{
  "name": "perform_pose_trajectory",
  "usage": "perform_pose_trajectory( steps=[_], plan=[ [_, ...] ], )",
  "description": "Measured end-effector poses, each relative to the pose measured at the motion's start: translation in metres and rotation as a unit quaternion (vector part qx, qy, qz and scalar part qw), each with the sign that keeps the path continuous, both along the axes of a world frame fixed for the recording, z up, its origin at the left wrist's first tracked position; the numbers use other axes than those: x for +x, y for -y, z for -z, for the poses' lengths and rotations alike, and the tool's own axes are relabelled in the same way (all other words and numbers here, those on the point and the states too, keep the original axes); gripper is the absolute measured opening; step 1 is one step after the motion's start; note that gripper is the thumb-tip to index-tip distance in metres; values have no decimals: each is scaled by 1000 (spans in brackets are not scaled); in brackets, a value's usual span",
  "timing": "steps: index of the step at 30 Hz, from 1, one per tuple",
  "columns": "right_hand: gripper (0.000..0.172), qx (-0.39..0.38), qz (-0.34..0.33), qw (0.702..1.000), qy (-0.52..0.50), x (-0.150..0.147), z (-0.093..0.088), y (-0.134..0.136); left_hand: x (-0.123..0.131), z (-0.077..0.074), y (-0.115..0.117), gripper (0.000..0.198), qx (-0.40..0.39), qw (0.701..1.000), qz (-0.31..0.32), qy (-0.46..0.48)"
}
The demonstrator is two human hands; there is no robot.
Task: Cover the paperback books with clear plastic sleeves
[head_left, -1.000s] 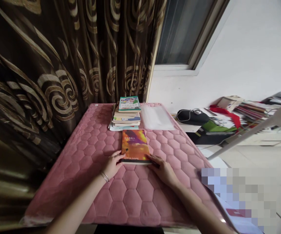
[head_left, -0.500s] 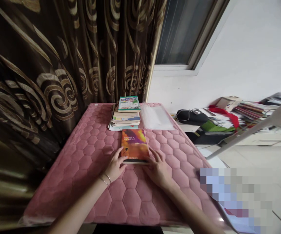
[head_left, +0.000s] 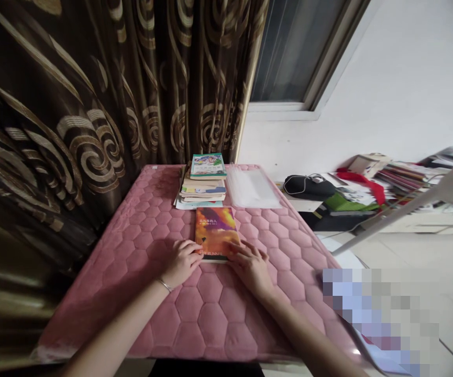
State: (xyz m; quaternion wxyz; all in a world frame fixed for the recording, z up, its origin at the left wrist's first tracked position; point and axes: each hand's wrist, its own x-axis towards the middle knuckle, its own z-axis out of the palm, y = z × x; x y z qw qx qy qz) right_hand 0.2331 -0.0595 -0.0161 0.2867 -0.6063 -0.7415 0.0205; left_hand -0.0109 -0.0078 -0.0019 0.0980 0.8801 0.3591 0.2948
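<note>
A paperback book (head_left: 216, 230) with an orange and purple cloudy cover lies closed on the pink quilted surface in front of me. At its lower left edge, my left hand (head_left: 183, 261) is curled with the fingertips on the book; a thin bracelet circles that wrist. My right hand (head_left: 252, 267) grips the lower right corner, fingers over the cover and the thumb by the bottom edge. Just beyond the book stands a stack of books (head_left: 203, 188), topped by a book with a green-edged illustrated cover (head_left: 207, 165). Clear plastic sleeves (head_left: 254, 187) lie flat to the right of the stack.
The pink quilted pad (head_left: 151, 251) has a transparent cover. A patterned brown curtain (head_left: 104, 131) hangs along the left and back. On the right are a white lamp arm (head_left: 387, 217), a black pouch (head_left: 308, 187) with a cable, and piled papers and books (head_left: 402, 180).
My left hand's fingers have curled in at the book's left edge. My right hand's fingers have shifted from the right edge onto the cover's lower corner. The book stays almost in place.
</note>
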Motion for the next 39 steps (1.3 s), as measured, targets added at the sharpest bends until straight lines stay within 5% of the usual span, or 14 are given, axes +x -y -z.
perform_pose_trajectory(
  steps=[11, 15, 19, 26, 30, 39],
  plan=[
    [21, -45, 34, 995, -79, 35, 11, 2, -9, 0, 1, 17, -12, 1000, 1, 23],
    [20, -85, -19, 980, -180, 40, 10, 1, -8, 5, 1, 16, -46, 996, -2, 76],
    [20, -150, -79, 945, -281, 55, 4, -3, -13, 9, 4, 17, -118, 984, -39, 126],
    [24, -172, -16, 951, -256, 50, -17, -14, -12, 9, 2, 34, -160, 974, -74, 143],
    [23, -141, 26, 970, -198, 38, -15, -43, -1, 9, -2, 50, -148, 979, -87, 113],
    [33, -130, 44, 986, -95, 22, -28, -163, 3, 14, -1, 43, -120, 986, -81, 79]
  ],
)
